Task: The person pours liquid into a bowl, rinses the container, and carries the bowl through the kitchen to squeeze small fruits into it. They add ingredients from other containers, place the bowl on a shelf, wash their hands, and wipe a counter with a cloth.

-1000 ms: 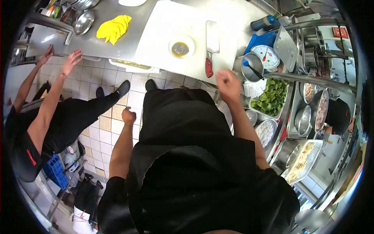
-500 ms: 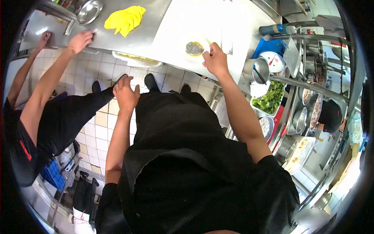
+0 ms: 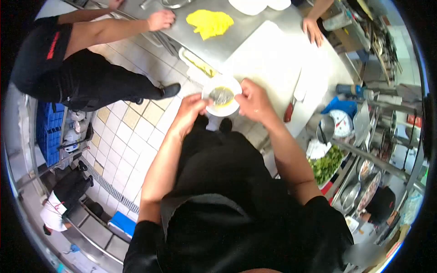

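Note:
A white bowl [image 3: 232,109] with yellow liquid and a dark, greyish mass in it is held up between my hands, in front of the counter's edge. My left hand [image 3: 187,113] grips its left rim, fingers closed. On the right rim, my right hand [image 3: 253,101] pinches the bowl. Beyond it lies the white board [image 3: 259,57]. A knife with a red handle [image 3: 288,112] rests near the board's right side. The yellow cloth [image 3: 210,23] lies crumpled on the steel counter.
At the left stands a co-worker, one hand [image 3: 161,20] at the counter. Another person's hand [image 3: 312,32] rests at the far right side. A tray with yellow contents [image 3: 198,63] is below the counter edge. Right: a scale [image 3: 341,123], a pot [image 3: 320,127], leafy greens [image 3: 327,164].
The bowl has come off the white board and toward me. My left hand has risen to its rim. The view has turned, and another person's hand now shows at the far right.

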